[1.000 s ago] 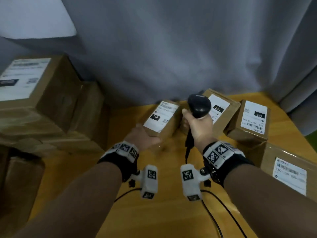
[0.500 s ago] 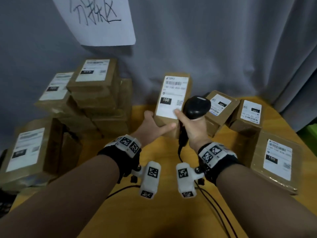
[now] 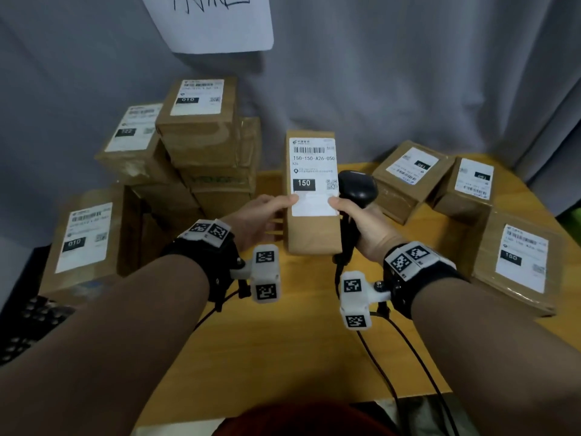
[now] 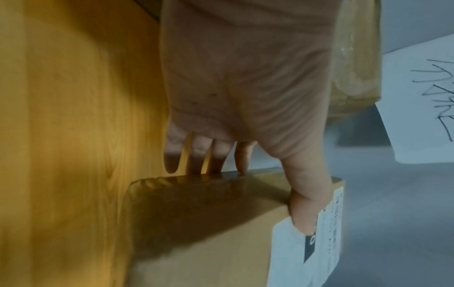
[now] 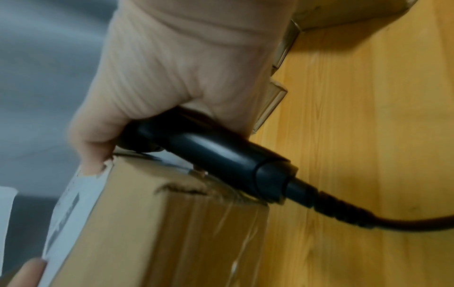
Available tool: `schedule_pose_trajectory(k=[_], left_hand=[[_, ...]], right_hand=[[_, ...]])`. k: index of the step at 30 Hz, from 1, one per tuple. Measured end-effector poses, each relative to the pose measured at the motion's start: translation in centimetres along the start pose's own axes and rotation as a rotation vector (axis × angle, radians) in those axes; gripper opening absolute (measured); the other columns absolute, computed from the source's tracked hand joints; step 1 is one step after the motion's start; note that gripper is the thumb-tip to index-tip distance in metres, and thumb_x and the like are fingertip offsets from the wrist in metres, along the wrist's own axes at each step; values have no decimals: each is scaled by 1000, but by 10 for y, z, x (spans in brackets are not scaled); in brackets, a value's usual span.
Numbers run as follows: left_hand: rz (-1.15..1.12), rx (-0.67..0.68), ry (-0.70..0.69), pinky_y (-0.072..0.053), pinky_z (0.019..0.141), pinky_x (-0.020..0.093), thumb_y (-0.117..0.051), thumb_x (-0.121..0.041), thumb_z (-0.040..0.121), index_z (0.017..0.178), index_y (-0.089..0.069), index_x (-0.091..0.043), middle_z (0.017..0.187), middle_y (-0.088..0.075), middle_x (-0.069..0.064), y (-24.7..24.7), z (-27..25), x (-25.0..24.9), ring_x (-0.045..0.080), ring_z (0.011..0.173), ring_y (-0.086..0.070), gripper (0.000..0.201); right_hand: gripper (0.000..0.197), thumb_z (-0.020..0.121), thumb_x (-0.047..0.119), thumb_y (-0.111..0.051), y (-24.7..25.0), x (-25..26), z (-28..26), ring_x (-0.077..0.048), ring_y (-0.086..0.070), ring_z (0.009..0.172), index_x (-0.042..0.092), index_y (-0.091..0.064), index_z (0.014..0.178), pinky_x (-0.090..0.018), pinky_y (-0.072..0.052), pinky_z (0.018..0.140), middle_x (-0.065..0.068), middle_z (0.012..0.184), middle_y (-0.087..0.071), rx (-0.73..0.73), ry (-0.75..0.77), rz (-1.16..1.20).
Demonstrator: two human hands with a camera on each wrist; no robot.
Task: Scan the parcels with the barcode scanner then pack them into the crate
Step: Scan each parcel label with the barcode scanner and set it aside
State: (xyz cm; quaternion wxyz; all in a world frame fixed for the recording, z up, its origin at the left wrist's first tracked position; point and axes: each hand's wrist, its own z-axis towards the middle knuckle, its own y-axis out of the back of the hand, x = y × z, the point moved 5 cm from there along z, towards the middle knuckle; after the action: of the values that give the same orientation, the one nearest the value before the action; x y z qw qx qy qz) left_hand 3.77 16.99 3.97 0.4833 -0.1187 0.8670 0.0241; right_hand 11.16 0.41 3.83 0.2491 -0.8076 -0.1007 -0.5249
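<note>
Upright, the parcel [image 3: 312, 196] is pinched by the left hand [image 3: 257, 220]; the right hand [image 3: 366, 228] grips the scanner [image 3: 356, 187], whose handle is hidden behind the parcel.

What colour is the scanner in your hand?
Black; the barcode scanner shows best in the right wrist view, held by the right hand.

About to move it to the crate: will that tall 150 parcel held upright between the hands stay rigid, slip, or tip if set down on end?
The 150 parcel looks stiff: its cardboard edges stay straight under both thumbs. Glossy tape on its sides, seen from the right wrist, may make it slippery. Standing on its narrow end, it would probably tip easily, so the left hand should lay it flat.
</note>
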Motion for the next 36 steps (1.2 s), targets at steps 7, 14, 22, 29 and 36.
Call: schedule_pose_trajectory(k=[7,14,22,29,36], left_hand=[[-78,-11,72,-47,85,39,-56,-30,94,107,-61,-14,88,-65,1,4,-4,24,20,78,-60,22],[71,-134,59,-46,101,48,-71,-37,76,127,-54,-9,123,-65,8,22,-1,23,28,114,-60,60],[148,-171,22,-49,99,49,-70,-37,81,112,-65,-8,112,-71,9,18,6,12,27,107,-65,42],[138,-187,53,-48,100,51,-72,-42,70,117,-63,-12,114,-70,5,18,10,30,28,108,-64,57],[100,-207,72,-46,101,47,-69,-37,82,127,-56,-11,121,-66,4,16,6,40,26,112,-60,54]], right_hand=[[44,84,24,-72,9,-22,-2,-28,-68,93,9,-59,124,-40,-54,81,-10,104,-72,-67,-131,-53],[28,81,41,-74,15,37,-4,-16,-54,61,16,-62,89,-32,-50,66,-1,78,-63,-222,-27,-416],[13,85,19,-69,-33,90,-27,-14,-50,46,7,-63,85,-21,-45,44,-12,74,-71,6,-66,-376],[11,87,15,-65,-40,75,-30,-16,-54,48,5,-61,82,-22,-46,47,-10,63,-63,-68,-78,-461],[14,79,6,-62,-29,47,-32,-16,-45,42,8,-56,67,-24,-41,46,-6,56,-51,-190,-150,-456]])
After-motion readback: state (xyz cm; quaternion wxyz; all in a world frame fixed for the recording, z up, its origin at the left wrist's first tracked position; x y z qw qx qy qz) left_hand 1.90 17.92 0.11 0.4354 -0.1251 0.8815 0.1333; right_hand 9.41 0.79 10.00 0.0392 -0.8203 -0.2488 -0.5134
